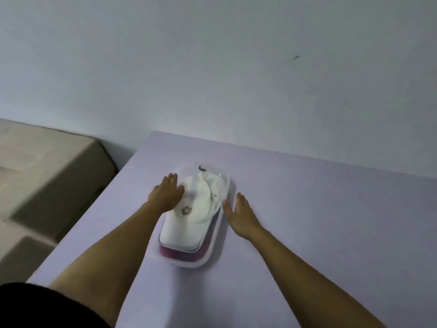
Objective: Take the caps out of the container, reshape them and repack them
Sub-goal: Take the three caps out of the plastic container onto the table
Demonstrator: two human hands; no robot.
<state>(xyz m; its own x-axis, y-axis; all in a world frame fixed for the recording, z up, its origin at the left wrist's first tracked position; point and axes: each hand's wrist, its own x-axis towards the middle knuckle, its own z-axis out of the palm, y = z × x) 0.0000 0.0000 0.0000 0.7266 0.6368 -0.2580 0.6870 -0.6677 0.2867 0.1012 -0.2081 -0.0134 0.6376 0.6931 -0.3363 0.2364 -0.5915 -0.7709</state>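
A clear plastic container (214,253) lies on the lilac table (307,221) with its long side pointing away from me. Inside it a white cap (189,223) with a small emblem lies on top, and a dark red cap (182,254) shows beneath it at the near end. My left hand (166,192) rests with straight fingers against the container's far left side. My right hand (241,215) lies flat with straight fingers just to the right of the container, its thumb near the rim.
The table's left edge runs diagonally from the back corner toward me. Beyond it, lower down, sits a beige cushioned piece of furniture (47,166). A pale wall (236,67) stands behind the table's far edge.
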